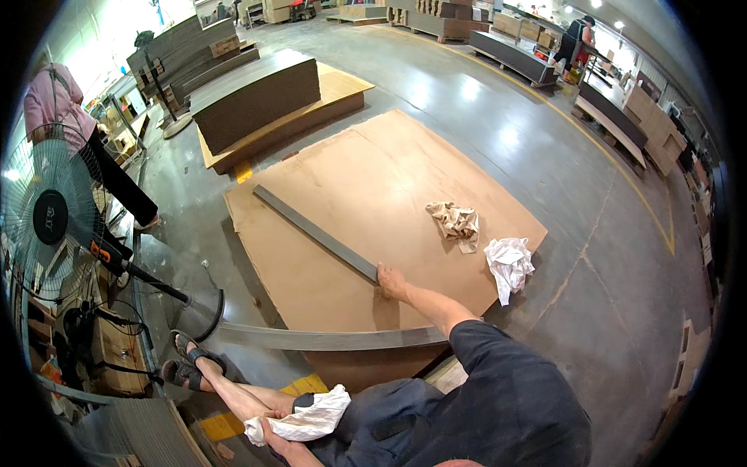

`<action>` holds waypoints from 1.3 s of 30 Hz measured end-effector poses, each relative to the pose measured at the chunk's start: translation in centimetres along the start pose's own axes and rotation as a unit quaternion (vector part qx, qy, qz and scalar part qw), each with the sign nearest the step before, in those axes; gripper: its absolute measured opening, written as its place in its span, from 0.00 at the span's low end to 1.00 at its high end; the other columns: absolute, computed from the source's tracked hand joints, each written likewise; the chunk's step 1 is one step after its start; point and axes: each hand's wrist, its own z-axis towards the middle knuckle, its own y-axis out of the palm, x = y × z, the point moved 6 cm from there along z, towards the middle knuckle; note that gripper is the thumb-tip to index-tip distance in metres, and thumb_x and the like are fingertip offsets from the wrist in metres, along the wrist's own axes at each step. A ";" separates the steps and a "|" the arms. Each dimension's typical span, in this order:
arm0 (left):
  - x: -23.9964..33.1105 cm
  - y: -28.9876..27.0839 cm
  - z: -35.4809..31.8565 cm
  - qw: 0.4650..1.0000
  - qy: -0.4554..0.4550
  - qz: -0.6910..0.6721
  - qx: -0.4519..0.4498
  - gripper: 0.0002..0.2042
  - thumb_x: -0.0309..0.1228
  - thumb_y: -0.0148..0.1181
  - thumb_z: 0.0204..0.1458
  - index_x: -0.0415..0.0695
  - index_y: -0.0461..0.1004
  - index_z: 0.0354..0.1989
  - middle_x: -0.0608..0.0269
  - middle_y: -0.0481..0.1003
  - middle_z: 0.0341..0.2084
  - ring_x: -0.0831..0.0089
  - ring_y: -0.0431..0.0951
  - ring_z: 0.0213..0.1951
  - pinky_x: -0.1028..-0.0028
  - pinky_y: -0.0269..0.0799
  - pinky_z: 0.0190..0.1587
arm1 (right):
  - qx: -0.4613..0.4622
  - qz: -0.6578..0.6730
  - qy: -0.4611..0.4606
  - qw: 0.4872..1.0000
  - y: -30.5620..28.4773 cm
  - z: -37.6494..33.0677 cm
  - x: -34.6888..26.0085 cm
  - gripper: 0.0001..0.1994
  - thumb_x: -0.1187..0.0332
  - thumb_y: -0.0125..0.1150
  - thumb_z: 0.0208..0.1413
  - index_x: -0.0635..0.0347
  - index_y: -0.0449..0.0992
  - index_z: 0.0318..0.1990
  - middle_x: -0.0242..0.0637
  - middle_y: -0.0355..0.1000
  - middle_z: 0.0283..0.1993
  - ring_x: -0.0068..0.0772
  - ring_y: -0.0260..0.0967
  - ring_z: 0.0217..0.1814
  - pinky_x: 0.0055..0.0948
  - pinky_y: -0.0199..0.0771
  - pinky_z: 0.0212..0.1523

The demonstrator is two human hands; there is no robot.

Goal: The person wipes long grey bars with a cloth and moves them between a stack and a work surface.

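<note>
At the near edge of a cardboard-covered stack (334,167), my right hand (391,280) grips the near end of a narrow grey board strip (315,235). That strip lies slantwise on the cardboard, its other end toward the far left. Down by my lap, my left hand (274,436) is closed around a white cloth (311,419), which partly covers the fingers. A second long grey strip (334,339) runs crosswise between me and the stack's front edge; what supports it is hidden.
Crumpled beige (454,224) and white (510,266) cloths lie at the cardboard's right. A standing fan (51,216) is at left, near a person in pink (58,101). Beyond the stack sits a pallet of grey boards (257,97). Another person (574,43) stands far right.
</note>
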 end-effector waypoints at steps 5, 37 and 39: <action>0.3 3.7 -1.4 0.999 -0.006 0.011 -0.043 0.15 0.44 0.55 0.54 0.43 0.69 0.29 0.64 0.69 0.25 0.72 0.70 0.30 0.73 0.71 0.37 | -0.039 0.058 0.036 0.997 1.3 0.8 2.0 0.27 0.59 0.65 0.40 0.71 0.70 0.46 0.49 0.75 0.34 0.47 0.75 0.34 0.38 0.75 0.32; 23.2 14.1 -6.9 0.944 0.315 0.020 -0.093 0.40 0.66 0.38 0.53 0.41 0.62 0.60 0.54 0.65 0.56 0.63 0.64 0.58 0.58 0.61 0.59 | -0.118 0.280 -0.430 0.850 -18.0 -26.6 -8.6 0.27 0.67 0.69 0.39 0.63 0.64 0.47 0.45 0.67 0.40 0.51 0.70 0.40 0.43 0.72 0.36; 21.5 14.8 -8.2 0.937 0.330 0.040 -0.105 0.39 0.65 0.39 0.53 0.41 0.62 0.60 0.54 0.65 0.55 0.64 0.64 0.58 0.58 0.62 0.59 | -0.127 0.264 -0.459 0.839 -18.8 -26.1 -8.2 0.28 0.67 0.69 0.38 0.63 0.63 0.47 0.45 0.66 0.39 0.52 0.70 0.39 0.44 0.72 0.35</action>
